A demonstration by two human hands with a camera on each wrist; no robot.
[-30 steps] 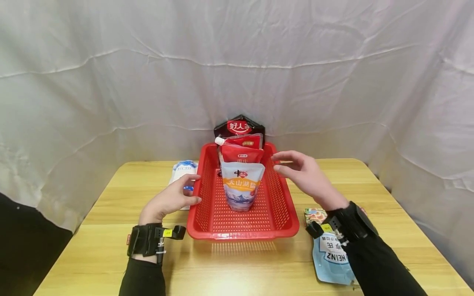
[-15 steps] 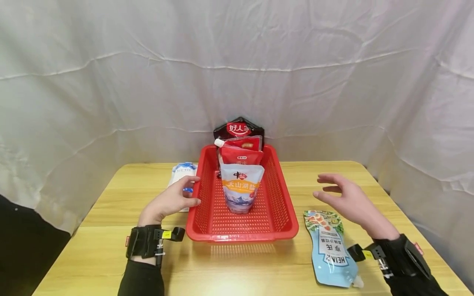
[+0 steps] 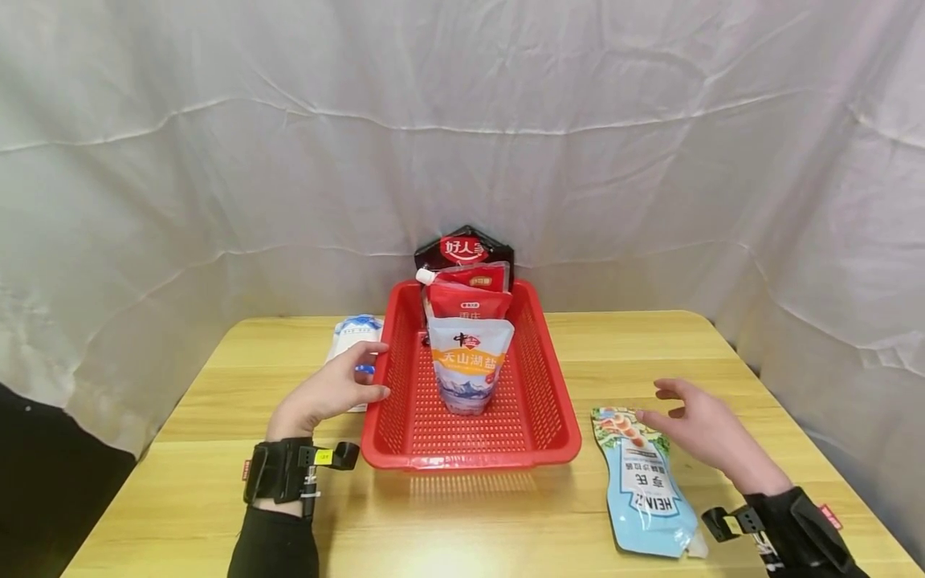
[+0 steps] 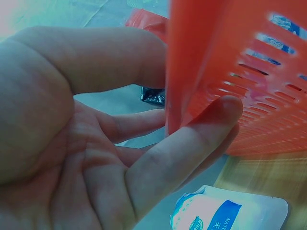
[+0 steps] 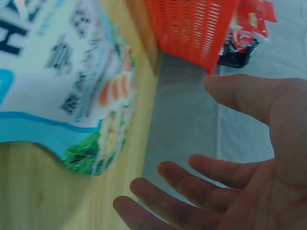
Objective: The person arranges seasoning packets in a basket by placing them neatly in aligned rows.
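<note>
My left hand [image 3: 336, 391] holds the left rim of a red plastic basket [image 3: 470, 461], thumb over the edge and fingers against the outer wall [image 4: 230, 72]. Inside the basket stand a white and orange salt bag [image 3: 470, 365], a red spout pouch [image 3: 468, 301] and, at the back, a dark bag [image 3: 465, 247]. My right hand [image 3: 694, 421] hovers open, fingers spread, just over the top end of a light blue Heinz pouch [image 3: 643, 490], which lies flat right of the basket. In the right wrist view the palm [image 5: 240, 158] is apart from the pouch [image 5: 57, 86].
A white and blue bag [image 3: 350, 333] lies on the wooden table [image 3: 217, 498] just left of the basket, partly behind my left hand, and shows below it in the left wrist view [image 4: 225, 215]. A white cloth backdrop hangs behind the table.
My right hand has drawn back from above the basket, moving right and down toward me to the Heinz pouch. The left hand has stayed on the basket rim.
</note>
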